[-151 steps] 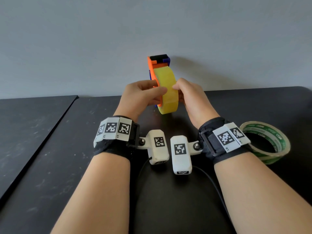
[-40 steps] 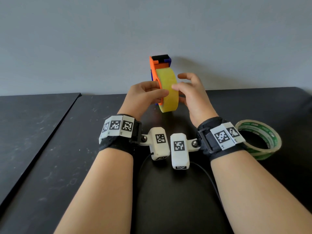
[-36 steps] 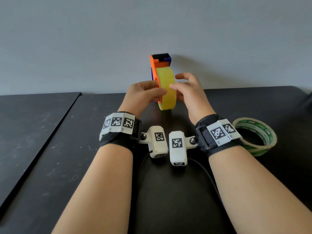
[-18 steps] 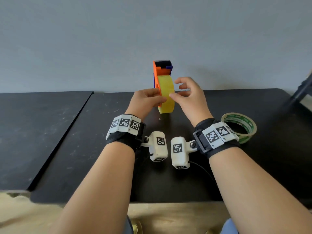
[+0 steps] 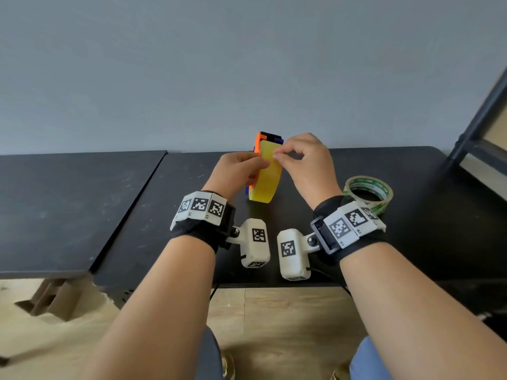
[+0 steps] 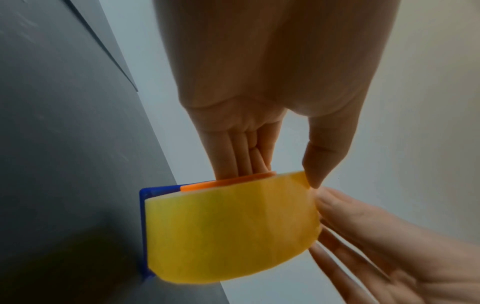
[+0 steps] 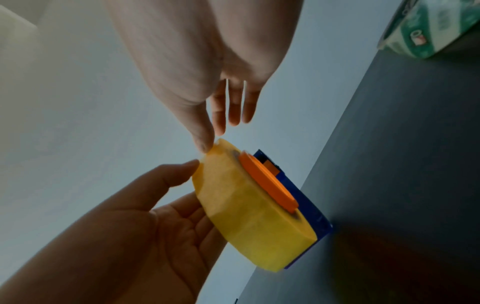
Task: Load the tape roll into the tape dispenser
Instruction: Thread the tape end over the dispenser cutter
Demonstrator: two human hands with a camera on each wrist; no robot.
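Fingers of the left hand (image 5: 237, 171) lie straight behind the orange dispenser (image 5: 258, 149), thumb across the yellow tape roll (image 5: 265, 174) mounted on it, above a black table (image 5: 274, 272). Right hand (image 5: 304, 163) pinches the roll's top edge. Green-printed tape (image 5: 369, 189) lies right, near that wrist.

Left arm: forearm bare, stretched forward, a black band with white coded tags round the wrist.
Left hand (image 5: 238, 171): fingers straight and packed together, thumb lying over the near side; the grip is a clamp between thumb and fingers.
Right arm: forearm bare, angled inward toward the left one, wrist banded the same way.
Right hand (image 5: 303, 160): raised a little above the left, thumb and forefinger tips meeting in a fine pinch, the other fingers loosely spread.
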